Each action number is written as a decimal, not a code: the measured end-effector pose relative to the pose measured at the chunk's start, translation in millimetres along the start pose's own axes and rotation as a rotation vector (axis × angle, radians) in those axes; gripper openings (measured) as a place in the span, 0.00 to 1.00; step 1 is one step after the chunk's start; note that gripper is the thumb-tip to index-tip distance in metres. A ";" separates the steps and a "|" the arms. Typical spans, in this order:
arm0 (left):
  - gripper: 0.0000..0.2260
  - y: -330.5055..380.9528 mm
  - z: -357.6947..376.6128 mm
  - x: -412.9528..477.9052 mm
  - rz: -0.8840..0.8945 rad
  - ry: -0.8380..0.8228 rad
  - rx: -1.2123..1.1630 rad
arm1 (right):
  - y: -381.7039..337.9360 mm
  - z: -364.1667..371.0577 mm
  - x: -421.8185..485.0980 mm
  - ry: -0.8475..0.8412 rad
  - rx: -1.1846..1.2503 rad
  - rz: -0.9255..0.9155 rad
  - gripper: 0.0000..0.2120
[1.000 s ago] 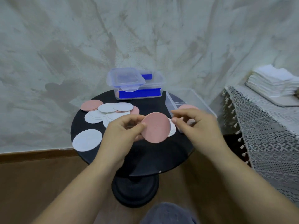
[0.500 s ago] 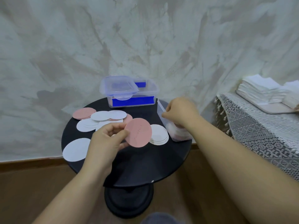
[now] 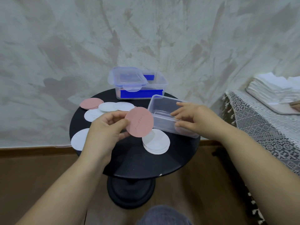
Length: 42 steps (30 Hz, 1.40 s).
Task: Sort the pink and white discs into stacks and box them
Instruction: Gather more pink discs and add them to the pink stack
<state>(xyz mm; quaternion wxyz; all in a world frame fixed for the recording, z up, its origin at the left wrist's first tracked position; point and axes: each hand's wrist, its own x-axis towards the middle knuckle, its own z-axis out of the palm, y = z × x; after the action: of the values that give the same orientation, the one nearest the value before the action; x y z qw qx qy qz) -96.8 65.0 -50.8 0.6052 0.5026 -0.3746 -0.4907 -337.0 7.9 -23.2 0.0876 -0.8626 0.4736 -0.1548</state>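
One disc point(image 3: 139, 121) pinched in my left grip point(image 3: 103, 132); my right grip point(image 3: 199, 120) clasps the box point(image 3: 162, 101), now drawn nearer for loading.

The round pink disc point(image 3: 140, 121) over the desk's centre looks matt and faintly fibrous, like thick paper or felt. The white round discs point(image 3: 156, 143) at five o'clock share that dull finish. The round black desk point(image 3: 146, 164) is smooth with a soft sheen. The clear plastic box point(image 3: 164, 108) at three o'clock is glossy. So is the lidded plastic tub point(image 3: 139, 93) at twelve.
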 end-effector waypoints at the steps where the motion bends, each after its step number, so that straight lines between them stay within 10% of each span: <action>1: 0.08 2.9 -0.5 1.0 0.005 -0.001 0.003 | 1.5 -1.5 -3.3 0.000 -0.004 -0.010 0.08; 27: 0.08 15.2 -1.7 0.5 0.023 -0.021 0.010 | -18.7 16.1 5.6 0.160 -0.056 -0.188 0.10; 35: 0.07 27.7 26.3 2.3 0.056 -0.160 0.009 | -49.9 -9.9 8.4 0.280 0.790 0.244 0.09; 42: 0.09 29.2 55.1 13.3 0.167 -0.063 0.036 | -43.2 -22.0 19.3 0.317 0.928 0.356 0.11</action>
<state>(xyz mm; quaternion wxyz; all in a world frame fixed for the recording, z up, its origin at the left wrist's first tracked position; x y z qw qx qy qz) -139.4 39.2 -11.1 0.6229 0.4645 -0.4429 -0.4473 -300.9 14.7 13.9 0.4131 -0.6052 0.5017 -0.4598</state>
